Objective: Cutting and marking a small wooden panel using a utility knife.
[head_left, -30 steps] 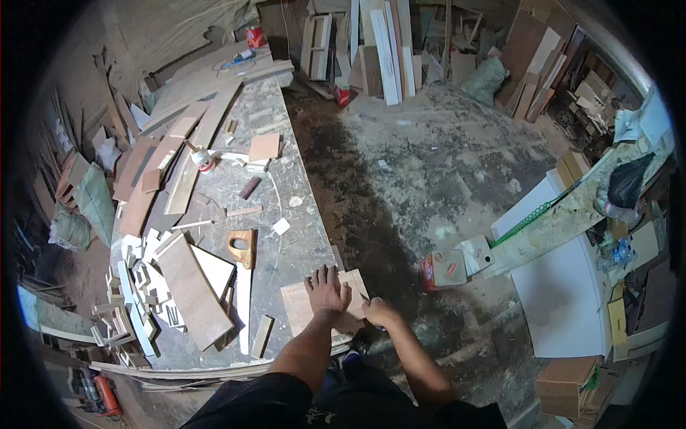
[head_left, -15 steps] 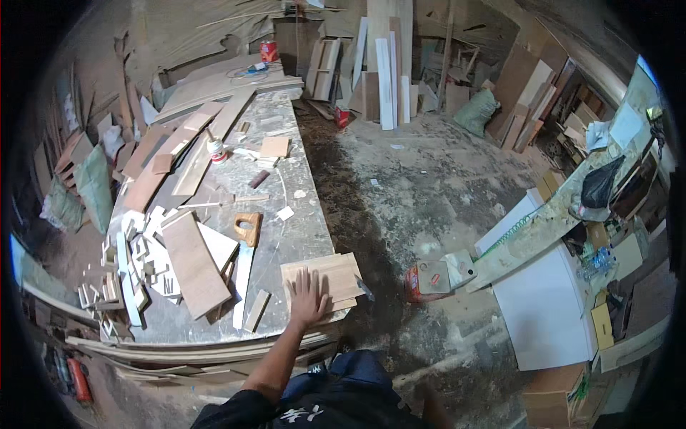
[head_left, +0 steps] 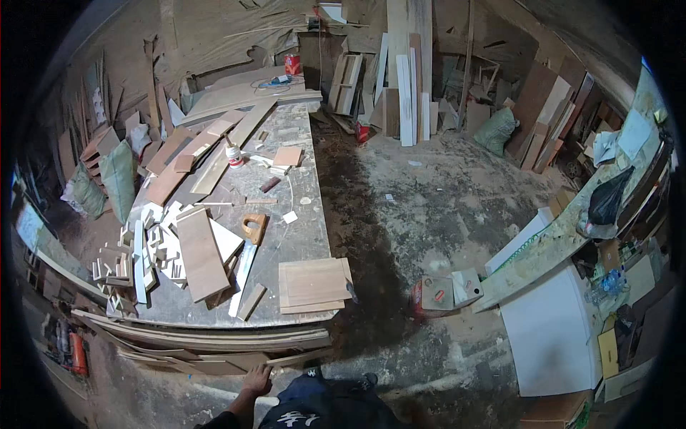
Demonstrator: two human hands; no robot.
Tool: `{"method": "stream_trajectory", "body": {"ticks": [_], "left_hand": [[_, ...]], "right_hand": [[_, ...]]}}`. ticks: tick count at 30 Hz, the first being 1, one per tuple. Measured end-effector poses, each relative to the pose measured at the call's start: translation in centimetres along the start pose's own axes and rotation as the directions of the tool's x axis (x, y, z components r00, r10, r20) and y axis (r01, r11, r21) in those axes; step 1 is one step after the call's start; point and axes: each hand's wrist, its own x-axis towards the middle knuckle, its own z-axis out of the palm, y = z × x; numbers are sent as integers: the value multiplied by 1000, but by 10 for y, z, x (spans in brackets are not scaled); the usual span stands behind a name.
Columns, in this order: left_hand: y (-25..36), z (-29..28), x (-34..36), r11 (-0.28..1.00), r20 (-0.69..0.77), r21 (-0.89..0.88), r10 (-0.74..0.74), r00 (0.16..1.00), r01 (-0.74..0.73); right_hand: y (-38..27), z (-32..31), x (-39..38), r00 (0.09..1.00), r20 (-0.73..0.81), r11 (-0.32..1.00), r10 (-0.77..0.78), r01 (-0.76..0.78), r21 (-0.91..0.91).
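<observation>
My left hand (head_left: 257, 380) is low in front of the table, by the edge of the thin boards (head_left: 221, 364) stacked beneath the tabletop. Its fingers look bent and small, and I cannot make out whether they grip that edge. My right hand is out of the picture. Above, on the table's near right corner, lies a small stack of light wooden panels (head_left: 312, 284). A small dark piece (head_left: 351, 290) sticks out at the stack's right side. To its left are a short wood strip (head_left: 251, 302) and a handsaw (head_left: 253, 230) with a wooden handle.
White and brown offcuts (head_left: 166, 243) crowd the table's left part, under a brown board (head_left: 201, 254). A glue bottle (head_left: 234, 154) stands farther back. Right of the table are a metal can (head_left: 434, 294) and a large white panel (head_left: 549, 331). Boards (head_left: 405, 93) lean at the far wall.
My left hand has lifted off the panel stack and dropped back toward me, below the table edge. The upper panels now lie differently on the stack. The view has shifted slightly.
</observation>
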Motion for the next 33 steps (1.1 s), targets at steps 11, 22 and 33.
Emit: {"method": "stream_trajectory", "body": {"ticks": [11, 22, 33], "left_hand": [[172, -216, 239, 869, -658, -299, 112, 745, -394], [146, -196, 336, 965, -226, -3, 254, 941, -261], [146, -177, 354, 992, -214, 47, 121, 969, -114]], "right_hand": [[-360, -160, -291, 101, -704, 255, -703, 960, -117], [-431, -124, -208, 580, -478, 749, -660, 558, -358], [-456, -107, -187, 660, -506, 815, -555, 309, -491]]}}
